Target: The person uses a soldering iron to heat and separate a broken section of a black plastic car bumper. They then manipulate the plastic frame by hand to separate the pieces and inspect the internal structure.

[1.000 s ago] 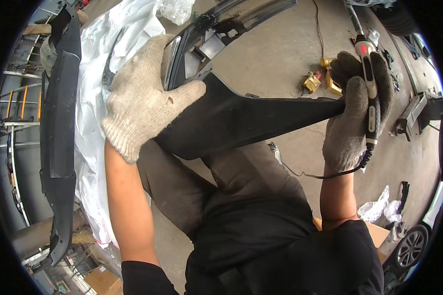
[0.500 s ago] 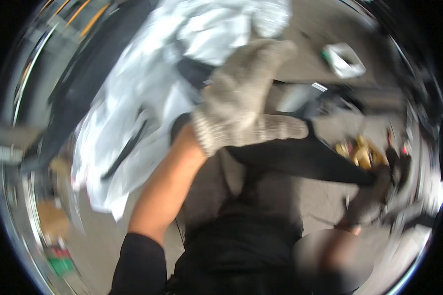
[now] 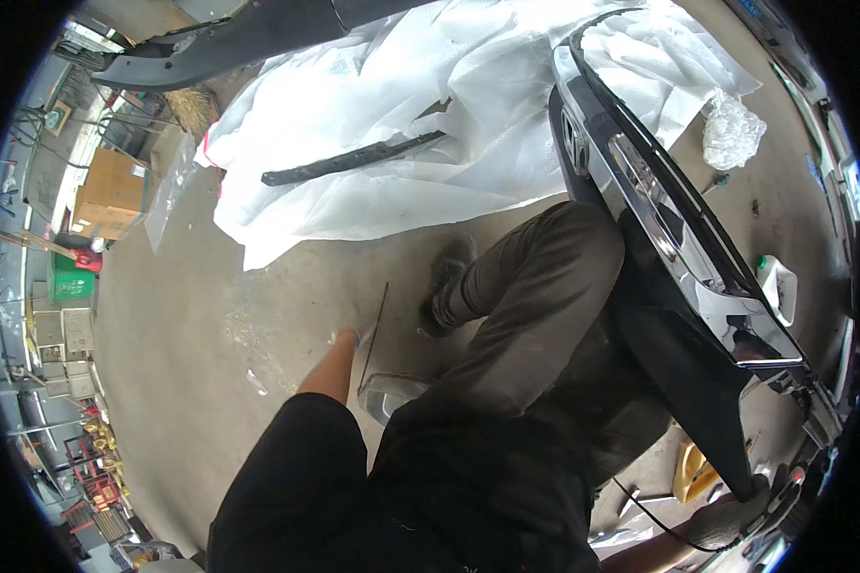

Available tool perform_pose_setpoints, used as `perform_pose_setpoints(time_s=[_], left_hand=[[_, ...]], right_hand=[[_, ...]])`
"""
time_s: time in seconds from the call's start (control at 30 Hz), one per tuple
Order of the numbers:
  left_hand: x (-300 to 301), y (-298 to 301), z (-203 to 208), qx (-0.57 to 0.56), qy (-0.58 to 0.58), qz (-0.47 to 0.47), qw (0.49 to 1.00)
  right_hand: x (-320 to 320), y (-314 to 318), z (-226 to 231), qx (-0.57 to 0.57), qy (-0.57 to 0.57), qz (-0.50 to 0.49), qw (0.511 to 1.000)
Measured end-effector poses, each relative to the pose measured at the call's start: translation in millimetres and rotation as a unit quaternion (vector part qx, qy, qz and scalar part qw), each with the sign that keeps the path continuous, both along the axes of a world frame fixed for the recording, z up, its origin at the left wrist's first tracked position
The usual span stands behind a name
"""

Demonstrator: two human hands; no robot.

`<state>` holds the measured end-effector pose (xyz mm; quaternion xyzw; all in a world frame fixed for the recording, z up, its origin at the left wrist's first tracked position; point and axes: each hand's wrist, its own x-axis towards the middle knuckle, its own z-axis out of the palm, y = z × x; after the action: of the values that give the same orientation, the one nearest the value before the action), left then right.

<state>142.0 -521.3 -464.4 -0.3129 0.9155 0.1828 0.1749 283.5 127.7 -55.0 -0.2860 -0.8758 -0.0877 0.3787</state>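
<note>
– Concrete floor (image 3: 182, 353) all round, and a crumpled white sheet (image 3: 497, 134) ahead with a dark strip (image 3: 354, 162) lying on it. Where's the bumper piece (image 3: 678, 358)?

– Beside the bent knee (image 3: 583, 244), on the person's right.

– Which way does it run?

– Its long axis slants from upper middle to lower right, chrome trim (image 3: 659, 234) along the outer side. Its black tapered end points down toward the right hand (image 3: 726, 523).

– And the hands?

– Right one's gloved, fingers curled round a slim corded tool (image 3: 781, 501) near that tip. Left forearm (image 3: 330, 371) shows, but I can't tell what its hand does; it's hidden.
</note>
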Motion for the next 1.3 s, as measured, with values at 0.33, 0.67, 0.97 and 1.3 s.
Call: perform_pose_setpoints(time_s=[0.33, 0.67, 0.97, 1.3], left_hand=[[-26, 29, -31, 0.237, 0.029, 0.079, 0.968], [-109, 271, 436, 0.274, 0.265, -0.417, 0.825], [-85, 369, 469, 0.239, 0.374, -0.635, 0.632], [-95, 357, 437, 0.309, 0.410, -0.506, 0.693]], right_hand=[[-35, -31, 17, -0.360, 0.291, 0.042, 0.885], [-40, -54, 34, -0.430, 0.383, 0.118, 0.809], [18, -53, 30, -0.202, 0.498, 0.099, 0.837], [85, -95, 41, -0.635, 0.551, 0.410, 0.355]])
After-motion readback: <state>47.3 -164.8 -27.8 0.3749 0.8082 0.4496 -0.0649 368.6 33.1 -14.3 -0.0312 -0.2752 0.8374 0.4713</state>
